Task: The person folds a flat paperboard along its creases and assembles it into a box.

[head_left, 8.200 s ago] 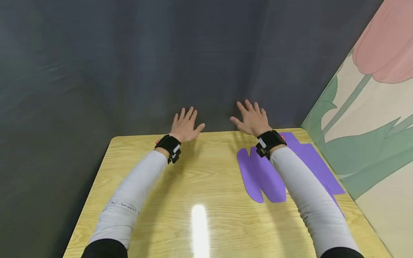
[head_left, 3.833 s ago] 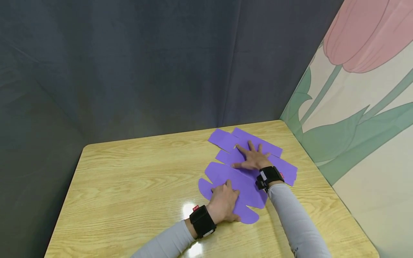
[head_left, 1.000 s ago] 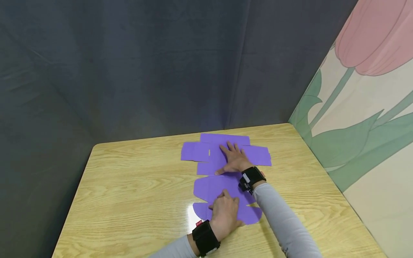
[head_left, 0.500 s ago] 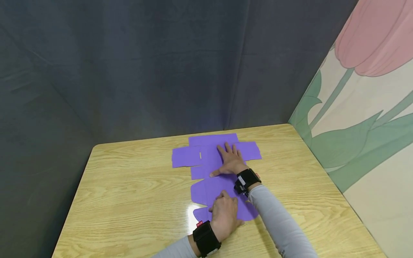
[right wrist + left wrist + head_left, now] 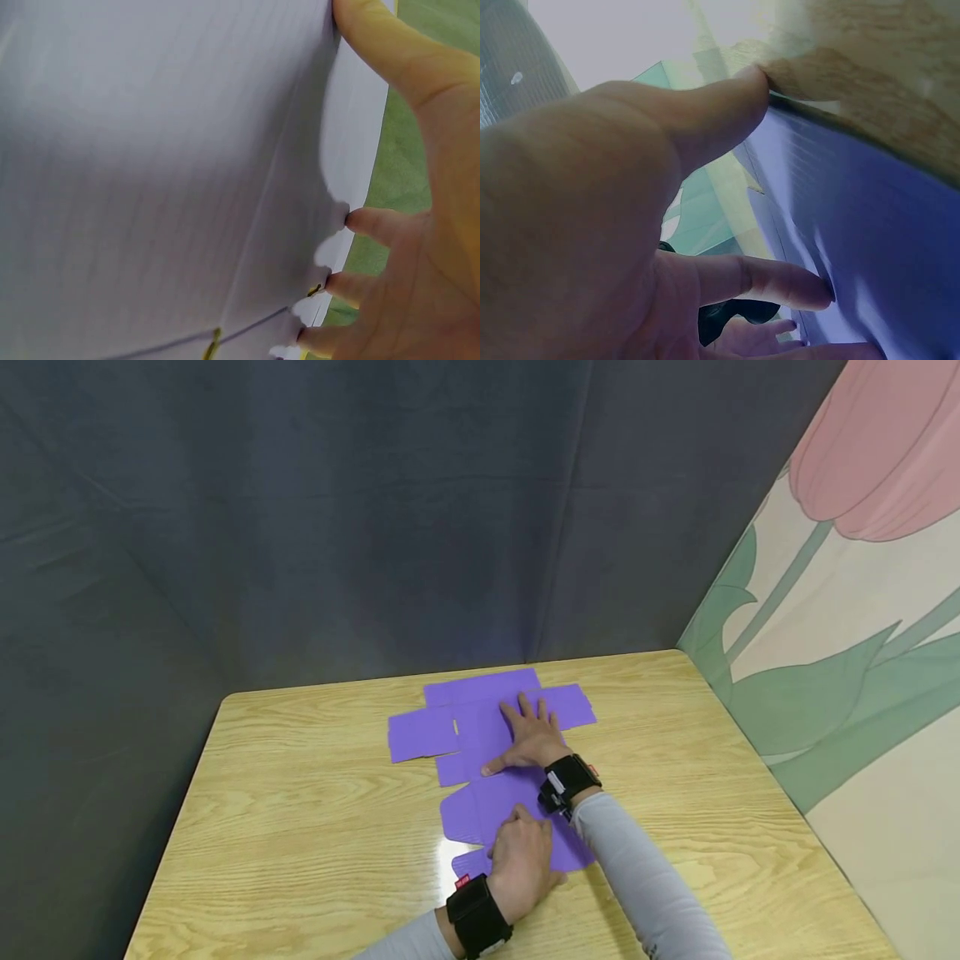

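Shifting purple sheet (image 5: pixel 483 802): lies flat and unfolded on the table (image 5: pixel 300 793), a little further left and turned slightly anticlockwise since a second ago; that seems to bring it nearer the middle in front of you.
Left side flap (image 5: pixel 422 732): sits closer to you than its opposite.
Left hand (image 5: pixel 519 857): presses fingertips onto the sheet's near end, your thumb well apart at the edge; you cannot tell whether its tip goes under.
Right hand (image 5: pixel 534 743): spreads wide over the sheet's far part, touching it, pinching nothing.
Right side flap (image 5: pixel 573 706): reaches out past your right fingers.
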A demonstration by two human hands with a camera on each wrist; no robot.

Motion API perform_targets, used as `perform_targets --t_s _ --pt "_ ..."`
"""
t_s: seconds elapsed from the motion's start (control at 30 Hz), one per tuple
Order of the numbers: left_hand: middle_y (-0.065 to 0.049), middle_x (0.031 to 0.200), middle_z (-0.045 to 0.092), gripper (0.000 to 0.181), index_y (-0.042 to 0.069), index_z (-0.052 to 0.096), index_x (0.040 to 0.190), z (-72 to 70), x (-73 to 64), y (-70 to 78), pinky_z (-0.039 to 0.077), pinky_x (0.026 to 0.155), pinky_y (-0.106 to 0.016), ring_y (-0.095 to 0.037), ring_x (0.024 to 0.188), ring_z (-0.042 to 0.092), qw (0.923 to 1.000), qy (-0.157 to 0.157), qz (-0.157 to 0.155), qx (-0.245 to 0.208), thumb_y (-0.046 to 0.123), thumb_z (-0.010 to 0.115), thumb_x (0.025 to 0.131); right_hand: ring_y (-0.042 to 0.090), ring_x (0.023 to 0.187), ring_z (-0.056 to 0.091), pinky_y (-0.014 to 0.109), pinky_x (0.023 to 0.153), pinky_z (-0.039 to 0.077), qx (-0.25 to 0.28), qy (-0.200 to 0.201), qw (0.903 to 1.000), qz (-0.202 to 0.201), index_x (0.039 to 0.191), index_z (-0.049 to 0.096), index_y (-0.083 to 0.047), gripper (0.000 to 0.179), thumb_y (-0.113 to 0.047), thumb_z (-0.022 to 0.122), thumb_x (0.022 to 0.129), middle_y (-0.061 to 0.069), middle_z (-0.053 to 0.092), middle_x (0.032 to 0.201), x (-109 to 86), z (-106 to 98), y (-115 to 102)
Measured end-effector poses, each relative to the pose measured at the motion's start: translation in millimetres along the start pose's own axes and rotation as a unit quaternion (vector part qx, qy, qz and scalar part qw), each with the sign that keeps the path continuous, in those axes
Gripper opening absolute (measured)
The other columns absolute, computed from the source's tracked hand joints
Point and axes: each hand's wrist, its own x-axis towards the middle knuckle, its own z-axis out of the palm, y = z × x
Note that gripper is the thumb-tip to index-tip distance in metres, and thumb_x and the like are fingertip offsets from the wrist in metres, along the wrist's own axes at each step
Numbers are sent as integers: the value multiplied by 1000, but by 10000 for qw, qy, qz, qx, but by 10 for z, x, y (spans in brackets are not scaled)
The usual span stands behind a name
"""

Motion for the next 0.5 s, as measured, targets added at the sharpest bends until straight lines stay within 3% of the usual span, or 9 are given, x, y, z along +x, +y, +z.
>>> perform_targets --t_s 0.2,0.5 --pt "-9 93 63 81 22 75 115 22 -62 -75 51 40 -29 -15 65 62 9998 -65 117 -160 89 75 70 61 159 7 72 129 14 -72 31 10000 30 169 34 -21 140 -75 95 56 22 14 178 -35 -23 -95" --pt "-7 95 64 85 23 73 128 62 -130 -209 51 49 -25 -13 67 58 9990 -157 370 -215 89 72 74 59 159 16 74 125 24 -375 101 9992 138 167 37 -23 141 -80 93 51 23 21 176 -28 5 -211"
